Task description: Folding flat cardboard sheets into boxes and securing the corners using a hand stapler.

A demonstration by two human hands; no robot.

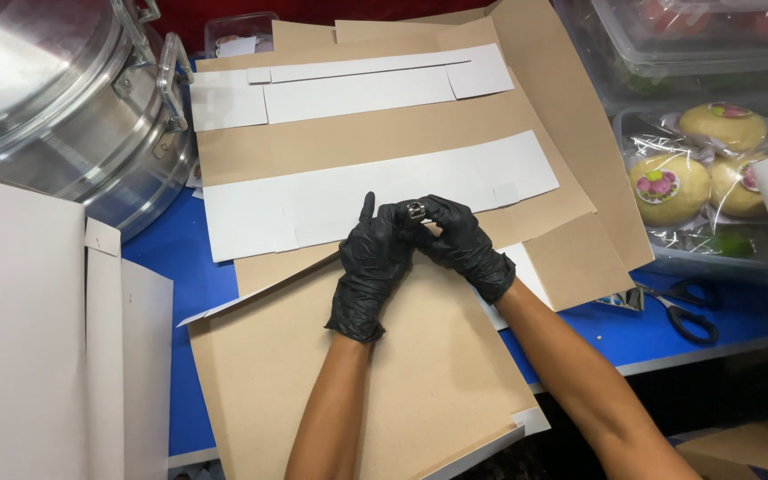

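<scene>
Metal bit, small & shiny, 1 only, pinched between fingertips of both black-gloved hands above the brown cardboard sheet mid-worktop. Left hand & right hand grips closed on it, touching each other. 2 white card strips behind; 1 pr scissors right; 1 steel pot left.
</scene>
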